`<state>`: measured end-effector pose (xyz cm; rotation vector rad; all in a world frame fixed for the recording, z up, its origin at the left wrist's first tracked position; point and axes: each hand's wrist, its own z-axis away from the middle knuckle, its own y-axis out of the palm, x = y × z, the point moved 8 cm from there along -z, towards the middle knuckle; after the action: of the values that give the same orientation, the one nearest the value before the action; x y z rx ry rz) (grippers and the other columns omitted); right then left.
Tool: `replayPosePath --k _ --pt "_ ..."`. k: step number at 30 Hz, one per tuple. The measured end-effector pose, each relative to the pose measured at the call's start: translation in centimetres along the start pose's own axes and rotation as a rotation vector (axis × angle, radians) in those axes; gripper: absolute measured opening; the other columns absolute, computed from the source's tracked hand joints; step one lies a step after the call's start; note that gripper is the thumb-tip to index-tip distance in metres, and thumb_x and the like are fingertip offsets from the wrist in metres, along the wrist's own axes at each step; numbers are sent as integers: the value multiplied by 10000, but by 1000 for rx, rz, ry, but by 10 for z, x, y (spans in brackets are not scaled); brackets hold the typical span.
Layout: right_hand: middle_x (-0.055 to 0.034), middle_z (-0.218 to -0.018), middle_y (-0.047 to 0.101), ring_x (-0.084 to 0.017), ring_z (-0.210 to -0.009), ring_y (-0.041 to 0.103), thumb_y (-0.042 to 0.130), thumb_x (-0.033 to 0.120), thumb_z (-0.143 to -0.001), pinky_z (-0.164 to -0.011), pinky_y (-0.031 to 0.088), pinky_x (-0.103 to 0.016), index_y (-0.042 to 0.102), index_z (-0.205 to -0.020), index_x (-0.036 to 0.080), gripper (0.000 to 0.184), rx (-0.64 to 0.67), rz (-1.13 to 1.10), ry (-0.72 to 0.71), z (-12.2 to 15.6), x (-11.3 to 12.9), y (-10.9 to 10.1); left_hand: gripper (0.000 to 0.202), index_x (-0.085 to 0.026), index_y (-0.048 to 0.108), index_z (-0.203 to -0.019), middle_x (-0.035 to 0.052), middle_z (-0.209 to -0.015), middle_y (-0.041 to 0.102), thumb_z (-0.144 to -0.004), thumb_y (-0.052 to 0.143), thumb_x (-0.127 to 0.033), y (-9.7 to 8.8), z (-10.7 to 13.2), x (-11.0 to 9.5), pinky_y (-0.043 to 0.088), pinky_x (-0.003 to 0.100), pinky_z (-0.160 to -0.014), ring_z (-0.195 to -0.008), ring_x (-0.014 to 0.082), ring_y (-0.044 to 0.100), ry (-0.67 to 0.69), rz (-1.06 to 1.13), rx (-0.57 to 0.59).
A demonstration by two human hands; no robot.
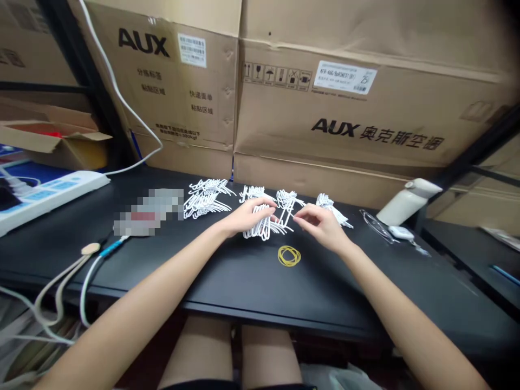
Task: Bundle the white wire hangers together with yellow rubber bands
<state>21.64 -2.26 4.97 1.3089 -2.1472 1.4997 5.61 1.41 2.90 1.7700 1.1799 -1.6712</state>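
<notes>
Rubber bands (289,255) lie nearest you on the black table (227,281). Beyond them, your left hand (248,215) curls over a bundle of white hangers (264,226); your right hand (320,223) pinches one strand. More hanger bundles (205,197) sit behind.

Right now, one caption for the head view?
Left hand rests on a white hanger bundle, right hand pinches one piece, rubber bands nearby.

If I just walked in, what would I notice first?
Probably the two hands in the middle of the black table: the left hand rests on a bundle of small white plastic hangers, and the right hand pinches one beside it. A yellow rubber band lies just in front of them, and big AUX cardboard boxes fill the back.
</notes>
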Motion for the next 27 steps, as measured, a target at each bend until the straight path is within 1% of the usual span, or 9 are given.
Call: replayPosePath --k 3,6,11,13,16,19,22,25,27 --pt "-53 -770 597 -142 -607 537 553 385 -859 -555 447 -280 646 -815 185 225 40 23 -34 2 8 8 298 -172 576 -1054 59 -864 717 -829 539 -365 2 -1 -1 450 375 -895 -892 208 655 0 -66 -3" --pt "-44 -753 599 -131 -596 523 549 371 -866 -555 431 -271 659 -817 178 227 104 14 -31 3 10 16 278 -173 595 -1035 49 -875 713 -813 546 -334 6 -2 -2 459 356 -885 -890 206 654 -9 -96 15" --pt "-35 -739 610 -123 -593 514 561 354 -857 -553 409 -262 675 -813 168 222 156 -39 3 6 14 25 289 -165 641 -998 64 -946 699 -780 587 -347 0 -4 -2 449 356 -907 -914 212 646 45 -154 -81" --pt "-31 -725 609 -120 -570 516 564 360 -851 -547 416 -263 672 -815 165 226 149 -100 53 8 13 28 311 -163 630 -1022 69 -939 702 -782 594 -357 0 -4 -3 450 362 -906 -895 210 655 61 -128 -96" --pt "-24 -710 597 -115 -546 508 573 360 -840 -531 418 -260 673 -826 163 221 121 -154 96 9 10 33 330 -158 607 -1036 64 -869 720 -787 596 -374 5 -3 -2 460 364 -892 -864 211 668 35 -77 -67" --pt "-25 -709 594 -118 -562 497 575 348 -833 -535 407 -260 679 -812 162 214 85 -136 85 11 12 34 322 -157 611 -1008 63 -830 730 -791 591 -393 8 -2 1 482 357 -851 -830 208 672 -7 -60 -53" --pt "-31 -705 601 -123 -577 502 576 333 -825 -545 405 -261 676 -780 157 207 40 -117 91 12 14 33 332 -163 614 -1006 66 -852 733 -798 583 -419 9 -2 5 510 344 -774 -777 198 670 -26 -37 -57" --pt "-27 -683 600 -121 -562 501 578 304 -818 -542 404 -260 668 -748 157 186 25 -76 90 13 17 33 335 -167 621 -1000 71 -860 733 -788 600 -426 11 -2 9 523 317 -717 -781 199 668 -32 -17 -54" --pt "-27 -680 600 -121 -560 503 576 283 -819 -543 405 -260 664 -743 159 169 12 -52 73 13 19 31 331 -174 619 -999 69 -868 733 -786 602 -427 11 -3 13 530 305 -665 -747 195 669 -60 14 -57"
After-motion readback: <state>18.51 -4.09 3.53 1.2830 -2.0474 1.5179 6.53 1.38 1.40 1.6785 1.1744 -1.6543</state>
